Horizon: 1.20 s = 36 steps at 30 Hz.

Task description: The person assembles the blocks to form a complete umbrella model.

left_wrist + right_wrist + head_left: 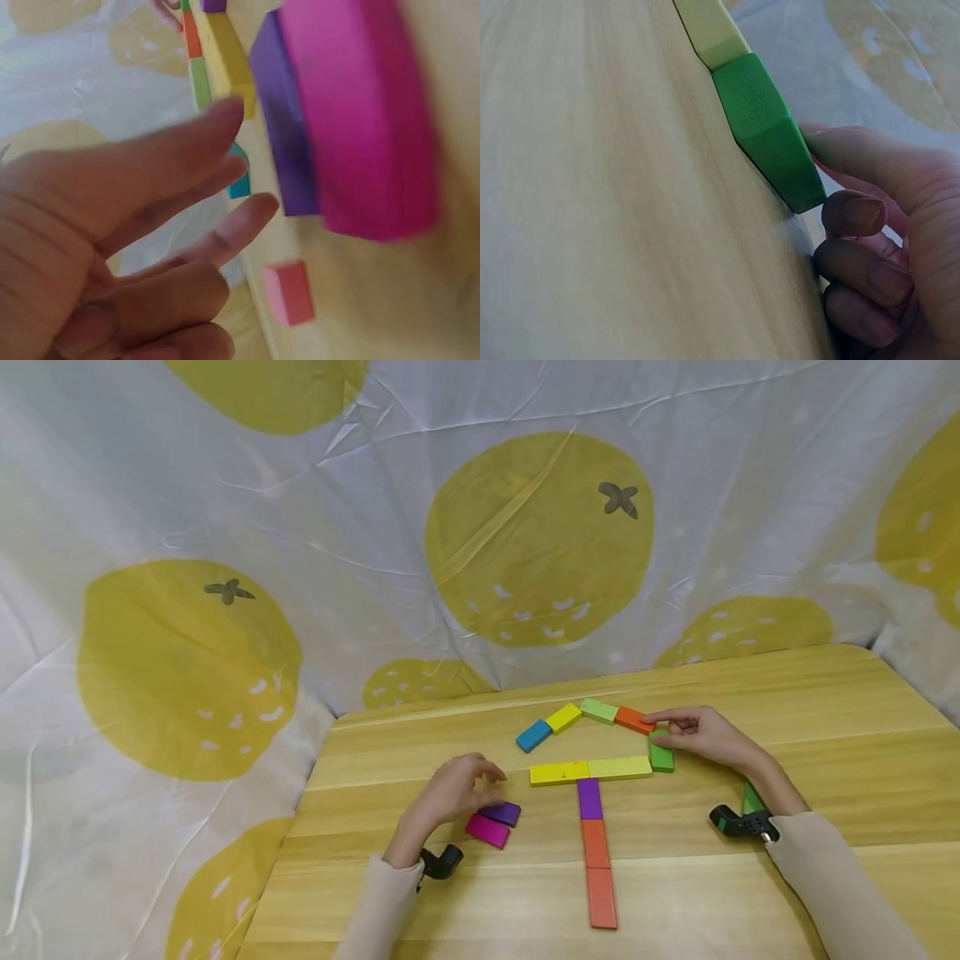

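Note:
My left hand, fingers spread and slightly bent, hovers beside a purple block and a magenta block; the left wrist view shows a gap between fingertips and blocks. My right hand is at the roof-like row's right end. Its index finger touches an orange-red block, and its thumb rests against a green block. The other fingers curl loosely. The green block meets a pale yellow block. A yellow block continues that bar leftward.
A blue block, a yellow block and a light green block form the slanted row. Below the bar stand a purple block and two coral blocks. A pink block lies beyond my left fingers. Another green piece is partly hidden.

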Motion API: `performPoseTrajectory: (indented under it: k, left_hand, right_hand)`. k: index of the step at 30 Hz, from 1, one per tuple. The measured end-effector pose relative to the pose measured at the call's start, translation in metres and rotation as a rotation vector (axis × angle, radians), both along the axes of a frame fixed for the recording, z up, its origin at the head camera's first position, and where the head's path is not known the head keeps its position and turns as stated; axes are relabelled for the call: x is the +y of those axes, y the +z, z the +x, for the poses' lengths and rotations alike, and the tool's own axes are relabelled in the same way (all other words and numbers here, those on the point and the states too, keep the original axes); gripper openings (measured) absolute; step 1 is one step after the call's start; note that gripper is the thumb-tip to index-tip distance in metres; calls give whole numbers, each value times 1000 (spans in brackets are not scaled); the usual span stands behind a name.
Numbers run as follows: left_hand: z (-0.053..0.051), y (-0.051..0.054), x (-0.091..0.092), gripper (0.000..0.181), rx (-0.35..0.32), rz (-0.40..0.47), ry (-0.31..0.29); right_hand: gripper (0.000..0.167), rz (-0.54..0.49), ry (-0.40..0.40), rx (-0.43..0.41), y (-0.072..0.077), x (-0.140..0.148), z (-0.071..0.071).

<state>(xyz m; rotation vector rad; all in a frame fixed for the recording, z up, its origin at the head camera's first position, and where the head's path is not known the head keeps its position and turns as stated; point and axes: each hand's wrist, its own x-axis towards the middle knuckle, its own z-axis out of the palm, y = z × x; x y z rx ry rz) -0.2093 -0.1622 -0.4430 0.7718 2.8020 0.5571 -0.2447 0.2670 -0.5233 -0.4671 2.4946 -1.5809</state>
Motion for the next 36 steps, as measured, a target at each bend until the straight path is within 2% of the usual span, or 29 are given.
performPoseTrajectory:
  k: [3, 7, 10, 13, 17, 22, 25, 27, 32, 36]
  left_hand:
    - [16, -6, -13, 27, 18, -32, -13]
    - [27, -13, -19, 29, 132, -70, 9]
    - [30, -14, -15, 40, 177, -88, 49]
    - [28, -15, -9, 49, 183, -96, 102]
    - [21, -18, 1, 46, 180, -90, 156]
    - [7, -23, 12, 45, 157, -24, 209]
    - [-2, -24, 14, 47, 149, 14, 213]
    - [-5, -21, 13, 51, 106, 35, 196]
    - [-6, -17, 3, 65, -69, 85, 143]
    - [-7, -19, 0, 63, -100, 102, 125]
  right_hand:
    - [43, -1, 0, 1, 1, -1, 1]
    - [42, -5, 10, 6, 2, -2, 2]
    - [42, -2, 14, 10, 2, -1, 2]
    - [41, 4, 6, 13, 2, 0, 3]
    - [41, 9, 6, 16, 2, -1, 3]
    - [41, 10, 5, 22, 2, -1, 2]
    - [41, 11, 2, 28, 1, 0, 1]
    - [41, 10, 3, 29, 1, 0, 0]
    - [42, 9, 7, 18, 0, 0, 0]
    - [42, 12, 5, 15, 0, 0, 0]
